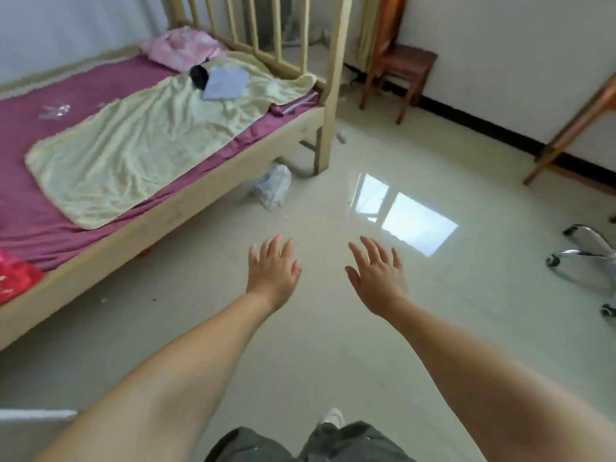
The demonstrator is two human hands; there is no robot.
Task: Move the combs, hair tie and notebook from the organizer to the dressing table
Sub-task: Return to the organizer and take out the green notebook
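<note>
While stretched forward side by side over bare floor point(333, 345), left hand point(273, 270) and right hand point(378, 275) empty, palms down, fingers spread and relaxed, gripping nothing, touching nothing. Held out level and apart from each other, probably a resting or starting pose between steps rather than a reach, since nothing lies under or near them. Below, dark trousers and the tip of a white shoe point(333, 416) at the bottom edge, so standing, looking down.

Further out to the left, a wooden bed point(186, 208) with a purple sheet and a pale yellow towel point(133, 155) spread across it; small folded cloths and a pink bundle near the slatted headboard. Crumpled plastic bag point(273, 185) on the floor just beside the bed leg. Bright window reflection on the glossy tiles just beyond the right hand. Far right, chrome base of a wheeled chair point(586, 251); behind, a small wooden chair point(400, 78) against the white wall, and the slanted leg of some other wooden furniture at the edge.

No organizer, combs, hair tie, notebook or dressing table anywhere in view; cannot tell where they lie relative to the hands. Likely need to turn or walk before any pickup.
</note>
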